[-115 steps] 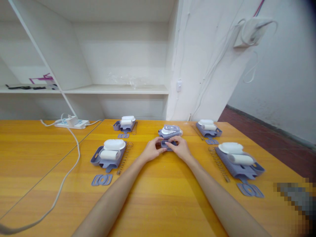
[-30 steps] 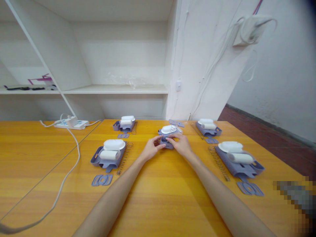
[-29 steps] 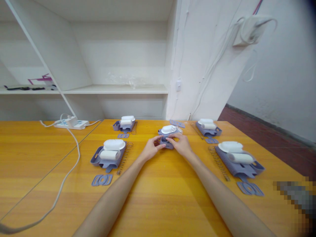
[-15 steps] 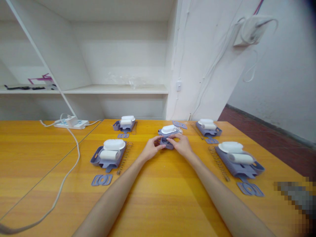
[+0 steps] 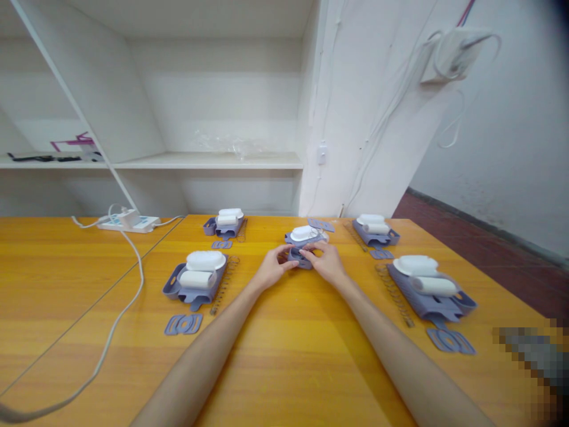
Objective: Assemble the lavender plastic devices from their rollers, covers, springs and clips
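The small grey-blue cup [image 5: 300, 258] lies directly between my hands, over the table [image 5: 284, 350] and just in front of the white dish [image 5: 302, 232]. Its long axis seems to run roughly from one palm to the other. Neither hand is nearer: my left hand [image 5: 272, 268] closes on its left end, thumb at the front, while my right hand [image 5: 329, 263] pinches the other end, thumb at the upper rim. So both grips are narrow, with the cup held in them. Almost four seconds ago the flat cut-out plate [image 5: 320, 225] lay over the dish; now it sits behind and to the right of it. My right fingertips are partly hidden, so I can't tell whether they touch that plate.
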`<state>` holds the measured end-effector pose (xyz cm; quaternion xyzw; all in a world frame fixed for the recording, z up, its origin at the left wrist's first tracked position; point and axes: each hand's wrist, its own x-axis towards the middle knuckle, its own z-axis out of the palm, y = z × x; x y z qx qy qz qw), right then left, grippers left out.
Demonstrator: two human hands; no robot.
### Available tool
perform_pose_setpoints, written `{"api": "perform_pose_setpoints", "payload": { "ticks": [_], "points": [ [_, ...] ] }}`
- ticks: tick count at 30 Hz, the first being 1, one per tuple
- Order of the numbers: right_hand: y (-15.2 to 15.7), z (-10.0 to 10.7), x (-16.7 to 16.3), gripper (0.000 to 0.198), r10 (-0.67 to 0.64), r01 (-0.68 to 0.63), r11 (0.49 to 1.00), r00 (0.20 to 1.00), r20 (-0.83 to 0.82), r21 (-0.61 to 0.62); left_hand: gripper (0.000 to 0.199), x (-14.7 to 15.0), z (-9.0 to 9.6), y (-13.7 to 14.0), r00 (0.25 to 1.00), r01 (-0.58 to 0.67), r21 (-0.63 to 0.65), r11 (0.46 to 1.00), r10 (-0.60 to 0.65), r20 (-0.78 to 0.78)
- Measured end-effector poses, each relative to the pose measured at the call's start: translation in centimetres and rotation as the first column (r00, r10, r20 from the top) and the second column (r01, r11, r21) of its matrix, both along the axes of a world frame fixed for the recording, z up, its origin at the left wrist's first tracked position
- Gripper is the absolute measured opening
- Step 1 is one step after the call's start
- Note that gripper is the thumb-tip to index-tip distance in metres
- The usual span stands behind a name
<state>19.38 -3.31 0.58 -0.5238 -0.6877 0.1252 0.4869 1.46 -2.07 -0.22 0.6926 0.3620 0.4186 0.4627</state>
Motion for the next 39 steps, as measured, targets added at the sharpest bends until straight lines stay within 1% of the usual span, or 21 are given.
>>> {"api": "perform_pose_setpoints", "payload": {
  "ticks": [5, 10, 12, 16, 21, 24, 28, 30, 33, 36, 39],
  "points": [
    [0.0, -0.2, -0.1, 0.011, 0.02, -0.02, 1.0, 1.0, 0.023, 0.012, 0.052, 0.0, -0.5, 0.3, 1.0, 0.003, 0.023, 1.0, -0.003, -0.003],
    [0.3, -0.3, -0.1, 0.01, 0.019, -0.019, 1.0, 1.0, 0.023, 0.024, 0.051, 0.1, -0.3, 0.1, 1.0, -0.008, 0.007, 1.0, 0.008, 0.004],
    [0.4, -0.3, 0.0, 0.012, 0.023, -0.023, 0.999, 1.0, -0.017, -0.029, 0.051, 0.2, -0.1, 0.0, 1.0, -0.006, -0.003, 1.0, 0.006, 0.006],
    [0.7, -0.3, 0.3, 0.013, 0.041, -0.056, 0.982, 0.996, -0.082, -0.182, 0.049, 0.2, -0.2, 0.0, 1.0, 0.016, -0.008, 1.0, -0.016, -0.003],
    [0.8, -0.3, 0.4, 0.016, 0.061, -0.09, 0.96, 0.991, -0.116, -0.264, 0.048, 0.2, -0.7, 0.1, 1.0, 0.028, 0.0, 1.0, -0.028, -0.006],
    [0.8, -0.5, 0.3, 0.019, 0.05, -0.089, 0.96, 0.987, -0.15, -0.266, 0.048, 0.2, -0.5, 0.0, 1.0, 0.022, 0.002, 1.0, -0.022, -0.01],
    [0.5, -0.7, 0.1, 0.022, 0.061, -0.107, 0.971, 0.976, -0.209, -0.213, 0.048, 0.1, -0.1, -0.1, 1.0, 0.0, -0.009, 1.0, 0.0, 0.021],
    [0.3, -0.7, 0.0, 0.024, 0.081, -0.129, 0.973, 0.968, -0.238, -0.193, 0.047, 0.1, 0.0, 0.0, 0.997, -0.02, -0.027, 0.999, 0.022, 0.08],
    [0.1, -0.4, -0.2, 0.03, 0.112, -0.162, 0.972, 0.957, -0.268, -0.172, 0.044, 0.0, 0.2, 0.2, 0.963, -0.012, -0.111, 0.994, 0.041, 0.266],
    [-0.3, 0.1, -0.6, 0.031, 0.139, -0.18, 0.974, 0.953, -0.269, -0.137, 0.04, -0.1, 0.3, 0.5, 0.868, 0.057, -0.277, 0.959, 0.09, 0.489],
    [-0.5, 0.3, -1.0, 0.029, 0.153, -0.178, 0.98, 0.961, -0.233, -0.09, 0.033, -0.3, 0.3, 1.0, 0.744, 0.079, -0.431, 0.899, 0.234, 0.625]
  ]
}}
